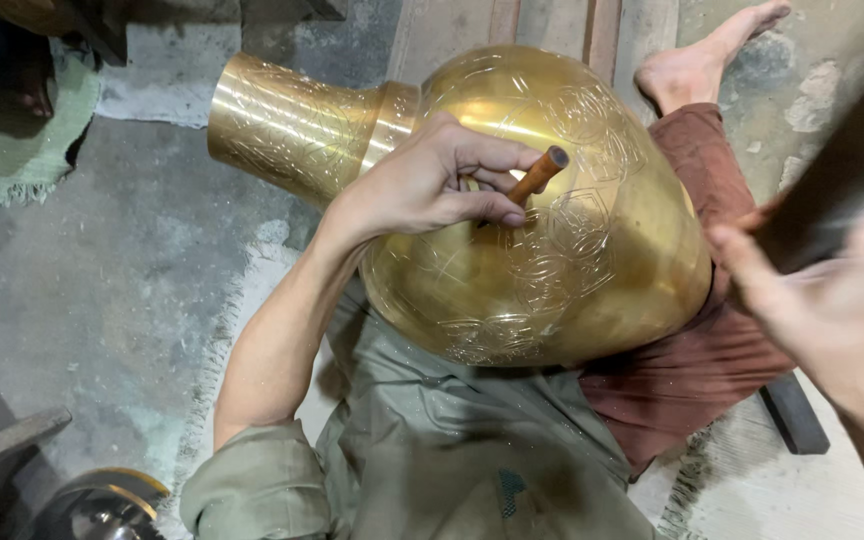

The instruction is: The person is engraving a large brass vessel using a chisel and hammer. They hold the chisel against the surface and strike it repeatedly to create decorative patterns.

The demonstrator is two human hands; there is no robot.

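A large brass vase point(512, 210) with engraved patterns lies on its side across my lap, its wide neck point(292, 125) pointing left. My left hand point(432, 180) rests on the vase's belly and pinches a thin chisel-like tool with a brownish handle point(540, 172), its tip against the metal. At the right, my right hand point(822, 300) is raised and blurred. It grips a dark flat hammer-like tool point(832, 190) above the vase's right side.
My bare foot point(697, 60) stretches out behind the vase on the concrete floor. A green fringed mat point(12, 150) lies at the left. A dark bar point(792, 410) lies beside my leg at the right, and another round brass object point(102, 505) sits at the bottom left.
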